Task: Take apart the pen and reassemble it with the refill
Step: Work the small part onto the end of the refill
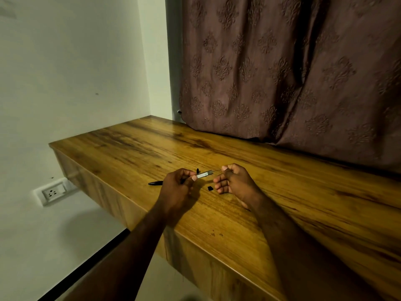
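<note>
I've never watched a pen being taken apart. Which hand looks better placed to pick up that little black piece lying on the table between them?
Probably the right hand. Its lower fingers hang loose right beside the small black piece, while the left hand is pinching the pen barrel.

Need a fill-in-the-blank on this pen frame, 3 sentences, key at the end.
1. The left hand pinches the silver pen barrel and the ____ hand pulls the thin refill out of it.
2. A black pen lies on the wooden ____ left of the left hand.
3. Behind the desk hangs a brown patterned ____.

Missing words: right; desk; curtain
</note>
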